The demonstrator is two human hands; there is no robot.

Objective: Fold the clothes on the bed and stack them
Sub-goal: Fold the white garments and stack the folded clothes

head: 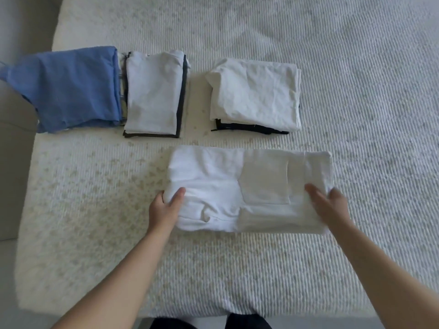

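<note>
Far left: a folded blue cloth garment (pixel 69 89) lies at the edge of the white ribbed bed cover (pixel 356 91). Just right of it, touching, a stack topped by a folded pale white garment (pixel 153 93) with dark edges beneath. Farther right, apart, a second stack topped by a creased cream garment (pixel 256 91) over dark cloth. Near centre: a folded white pocketed garment (pixel 237 186). The left hand (pixel 166 205) grips its left edge, thumb on top; the right hand (pixel 330 205), blurred, rests on its right end, grip unclear.
</note>
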